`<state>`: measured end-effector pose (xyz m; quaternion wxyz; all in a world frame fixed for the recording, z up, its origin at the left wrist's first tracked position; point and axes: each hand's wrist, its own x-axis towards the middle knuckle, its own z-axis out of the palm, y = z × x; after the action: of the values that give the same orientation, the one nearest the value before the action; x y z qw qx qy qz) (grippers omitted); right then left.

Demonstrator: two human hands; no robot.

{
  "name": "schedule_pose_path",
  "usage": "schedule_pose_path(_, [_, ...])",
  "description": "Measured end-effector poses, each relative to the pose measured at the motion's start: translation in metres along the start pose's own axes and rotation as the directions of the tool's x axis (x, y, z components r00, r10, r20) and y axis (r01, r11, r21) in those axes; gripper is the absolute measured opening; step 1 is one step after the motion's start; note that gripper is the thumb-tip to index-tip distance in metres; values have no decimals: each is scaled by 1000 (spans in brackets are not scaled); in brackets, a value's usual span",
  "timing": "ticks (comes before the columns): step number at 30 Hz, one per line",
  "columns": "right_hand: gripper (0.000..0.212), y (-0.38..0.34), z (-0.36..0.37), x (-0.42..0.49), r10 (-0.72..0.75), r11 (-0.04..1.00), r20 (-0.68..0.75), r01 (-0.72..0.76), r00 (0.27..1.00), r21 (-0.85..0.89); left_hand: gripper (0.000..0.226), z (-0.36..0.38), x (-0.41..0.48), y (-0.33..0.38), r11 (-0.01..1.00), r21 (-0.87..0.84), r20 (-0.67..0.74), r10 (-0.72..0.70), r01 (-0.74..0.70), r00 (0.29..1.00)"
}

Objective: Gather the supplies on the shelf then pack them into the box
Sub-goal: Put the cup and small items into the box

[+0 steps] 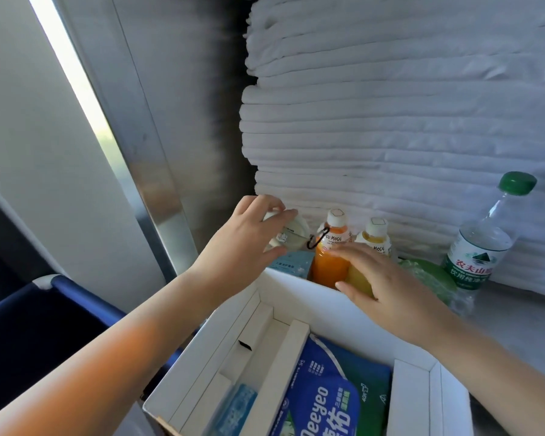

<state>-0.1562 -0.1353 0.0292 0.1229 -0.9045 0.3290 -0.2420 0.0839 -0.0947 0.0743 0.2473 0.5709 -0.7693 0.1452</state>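
Closest in, at the bottom of the frame, sits an open white cardboard box (296,287), split by a white divider (283,366). In the wider right-hand compartment lies a blue tissue pack (321,391) printed "Deeyeo", with a green pack (375,382) tucked against its right side; the narrow left compartment holds a pale blue packet (236,407), only partly in view. Just behind the box's far wall, on the grey shelf (523,313), two small juice bottles stand upright side by side against a tall stack of folded white linen (390,127): an orange bottle (328,269) and a yellow bottle (375,240), both white-capped. Right of them lies a green bubbled packet (431,275), and beyond that, at the right edge, a clear water bottle (479,247) with a green cap. A small pale blue carton (291,265) is wedged left of the orange bottle, half hidden by the box wall. A steel upright (158,190) runs diagonally down the left, with a blue-edged frame (76,294) below it. The left hand (243,243) is curled round a white round container (291,236), holding it up just left of the orange bottle; a black hook (315,242) hangs at its side. The right hand (387,287) lies against the front of the yellow bottle, fingers almost straight with the tips reaching the orange one, thumb spread low, not closed round either.
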Motion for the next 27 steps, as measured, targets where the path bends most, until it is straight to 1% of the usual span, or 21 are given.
schedule_pose_path(3, [45, -8, 0, 6, -7, 999, -139, 14, 990, 50, 57, -10, -20, 7, 1000, 4, 19, 30, -30, 999])
schedule_pose_path(6, [43, -17, -2, 13, -59, 998, -186, 62, 981, 7, 57, -17, -35, 12, 1000, -13, 48, 24, -23, 999])
schedule_pose_path(9, [36, -22, -3, 19, -111, 994, -138, 110, 984, -15, 55, -22, -46, 14, 1000, -18, 63, 23, -22, 998])
schedule_pose_path(14, [8, -26, 0, 23, -143, 989, -57, 144, 988, 26, 57, -25, -60, 12, 1000, -9, 104, 0, 1, 995])
schedule_pose_path(17, [7, -27, 2, 24, -109, 989, 2, 108, 994, 99, 56, -24, -66, 11, 1000, 3, 131, -10, 10, 991])
schedule_pose_path(21, [5, -28, 5, 25, -37, 986, 37, 31, 999, 163, 55, -21, -73, 12, 997, -36, 141, -60, 66, 988])
schedule_pose_path(24, [5, -28, 7, 25, -38, 992, 58, 31, 998, 125, 54, -18, -78, 14, 996, -37, 158, -78, 85, 984])
schedule_pose_path(27, [7, -29, 11, 24, -83, 995, 83, 78, 993, 58, 57, -12, -83, 17, 993, -43, 221, -93, 105, 971])
